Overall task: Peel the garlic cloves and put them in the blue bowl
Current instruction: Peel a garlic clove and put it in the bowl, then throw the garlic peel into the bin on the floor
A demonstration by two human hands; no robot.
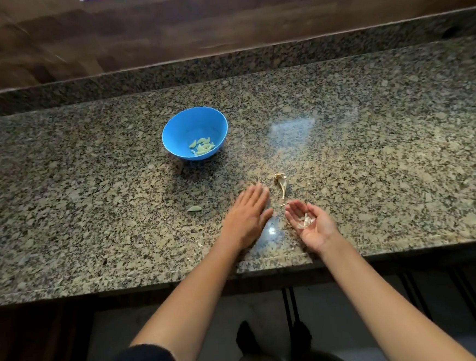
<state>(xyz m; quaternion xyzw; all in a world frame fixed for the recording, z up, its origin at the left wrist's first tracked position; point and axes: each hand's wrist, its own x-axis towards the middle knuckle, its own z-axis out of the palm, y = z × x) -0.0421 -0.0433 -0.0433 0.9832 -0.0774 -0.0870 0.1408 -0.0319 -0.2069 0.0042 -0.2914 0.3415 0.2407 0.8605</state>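
Speckled granite surface (370, 141), seen from above. The work is spread over its middle and near edge.

Blue bowl (187, 127) stands upright toward the back, well apart from my hands. A small heap of peeled cloves (203, 147) lies at its bottom, so most of the peeling looks done.

Left hand (246, 216): palm down and flat on the surface. The fingers (256, 191) are straight and close together, holding nothing. It looks placed for sweeping scraps toward the other hand.

Right hand (319, 232): palm up just beside the left. The fingers (294, 207) are loosely cupped, not clamped, and papery skins (305, 221) rest in the palm.

Bare garlic stem (281, 181) lies just beyond my hands with no cloves attached. I judge the head used up.

One lone clove (195, 208) lies on the surface left of my left hand, between me and the bowl. It is pale like those in the bowl and probably peeled, though I cannot tell for sure.

A few skin flecks (285, 204) lie near the right hand.

Left to do, by my reckoning: put that clove in the bowl, after peeling if needed, and clear the skins.
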